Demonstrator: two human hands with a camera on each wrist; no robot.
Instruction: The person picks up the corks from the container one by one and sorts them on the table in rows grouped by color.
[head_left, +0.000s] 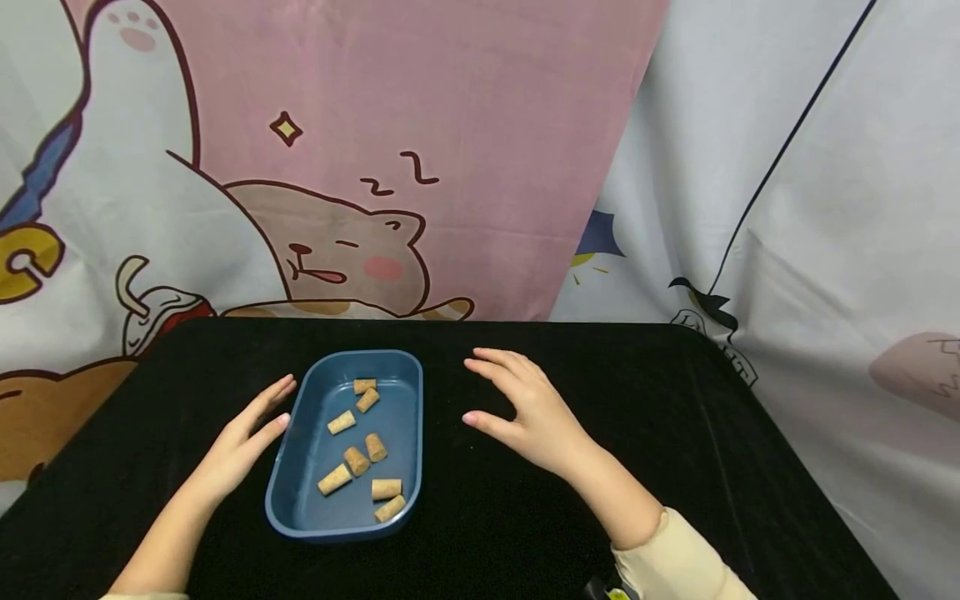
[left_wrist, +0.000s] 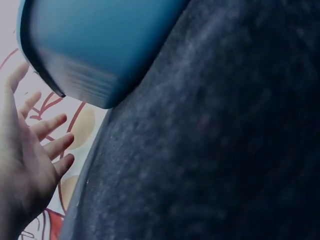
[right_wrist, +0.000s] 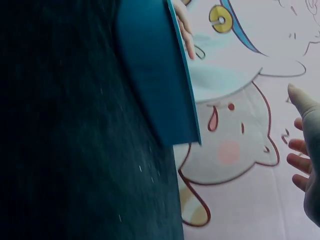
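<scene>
A blue rectangular tray (head_left: 408, 367) stands on the black-covered table, with several corks (head_left: 334, 479) scattered inside it. At its left side is my left hand (head_left: 238, 446), fingers extended and fingertips right by the rim. In the left wrist view that hand (left_wrist: 37, 155) spreads its fingers beside the tray's outer wall (left_wrist: 100, 45). My right hand (head_left: 536, 412) hovers to the right of the tray, apart from it, fingers loosely extended and nothing held. The right wrist view has the right hand (right_wrist: 307, 150) at the edge and the tray's side (right_wrist: 155, 75) opposite.
The black cloth (head_left: 675, 450) covers the table around the tray. Behind it hangs a curtain (head_left: 480, 125) with cartoon animals. A small dark object (head_left: 611, 590) with a yellow-green patch shows by the right sleeve (head_left: 675, 558).
</scene>
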